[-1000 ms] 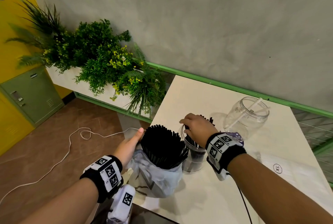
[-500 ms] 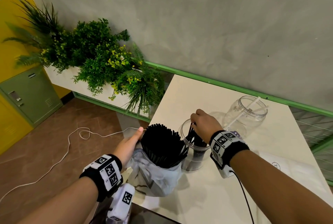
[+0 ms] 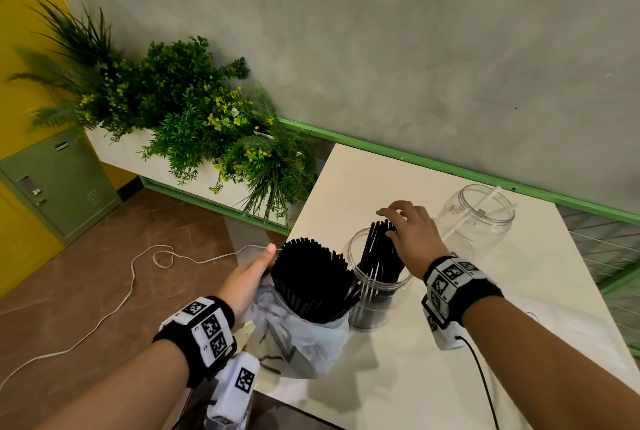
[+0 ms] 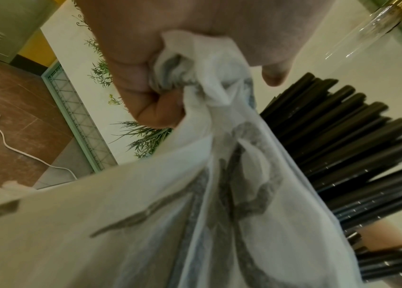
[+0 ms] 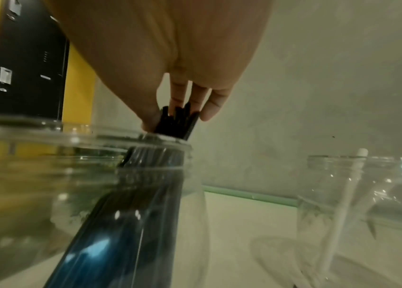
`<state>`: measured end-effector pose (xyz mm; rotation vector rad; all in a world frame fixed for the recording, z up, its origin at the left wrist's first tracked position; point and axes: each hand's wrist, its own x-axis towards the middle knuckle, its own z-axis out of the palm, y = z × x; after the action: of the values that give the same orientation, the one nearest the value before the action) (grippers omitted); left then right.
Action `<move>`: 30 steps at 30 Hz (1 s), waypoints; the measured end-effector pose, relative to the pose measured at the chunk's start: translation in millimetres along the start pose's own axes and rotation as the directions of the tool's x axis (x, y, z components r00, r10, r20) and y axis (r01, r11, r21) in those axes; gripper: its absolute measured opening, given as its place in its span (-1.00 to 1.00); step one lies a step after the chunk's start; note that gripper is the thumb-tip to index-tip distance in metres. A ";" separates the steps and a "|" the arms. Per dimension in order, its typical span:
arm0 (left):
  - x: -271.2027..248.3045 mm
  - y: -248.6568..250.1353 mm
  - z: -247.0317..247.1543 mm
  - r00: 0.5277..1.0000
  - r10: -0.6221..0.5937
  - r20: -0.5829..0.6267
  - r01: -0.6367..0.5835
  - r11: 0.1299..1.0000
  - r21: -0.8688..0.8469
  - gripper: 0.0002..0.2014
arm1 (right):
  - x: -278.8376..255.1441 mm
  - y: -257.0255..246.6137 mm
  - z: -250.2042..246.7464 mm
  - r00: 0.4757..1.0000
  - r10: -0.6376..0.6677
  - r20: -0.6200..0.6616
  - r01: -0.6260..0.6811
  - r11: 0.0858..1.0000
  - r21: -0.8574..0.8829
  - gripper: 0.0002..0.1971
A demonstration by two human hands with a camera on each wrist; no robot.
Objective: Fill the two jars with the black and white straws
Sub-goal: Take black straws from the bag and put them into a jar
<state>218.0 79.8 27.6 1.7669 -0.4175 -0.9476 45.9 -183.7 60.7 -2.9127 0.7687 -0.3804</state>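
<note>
Currently your right hand, fingers spread, rests atop black straws in the near jar; your left hand clutches the plastic bag.

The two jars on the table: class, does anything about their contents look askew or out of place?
Nothing is spilled. In the near jar the black straws lean in a slanted bundle against the far rim, not upright, with the right hand on their tops. The far jar holds only a couple of white straws, also tilted.

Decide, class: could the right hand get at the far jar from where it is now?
Probably yes. The right hand rests on the black straws, and the far jar stands beside it with nothing between.
</note>
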 end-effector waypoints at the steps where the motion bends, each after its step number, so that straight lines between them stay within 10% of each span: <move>1: 0.1 0.5 0.6 1.000 0.002 -0.003 -0.002 1.000 0.000 -0.43 | -2.1 1.1 3.0 1.000 -0.006 0.018 0.006 0.999 0.043 -0.54; 10: -4.8 4.3 1.9 1.000 0.013 -0.026 -0.012 1.000 0.021 -0.48 | 11.0 -14.8 19.2 0.981 0.039 0.188 -0.038 0.999 -0.007 -0.67; 17: -3.7 2.6 -2.7 1.000 -0.021 0.004 0.021 1.000 0.013 -0.27 | 8.8 -13.7 22.9 0.974 0.091 -0.209 -0.049 0.978 0.202 -0.65; 30: -10.6 5.9 -3.7 1.000 -0.018 -0.012 0.019 0.999 0.040 -0.36 | 0.2 0.4 21.3 0.986 0.138 -0.095 -0.116 0.971 0.211 -0.66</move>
<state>215.1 86.8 37.8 1.8150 -0.4160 -0.9474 51.6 -183.3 40.1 -2.6532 0.8697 -0.5736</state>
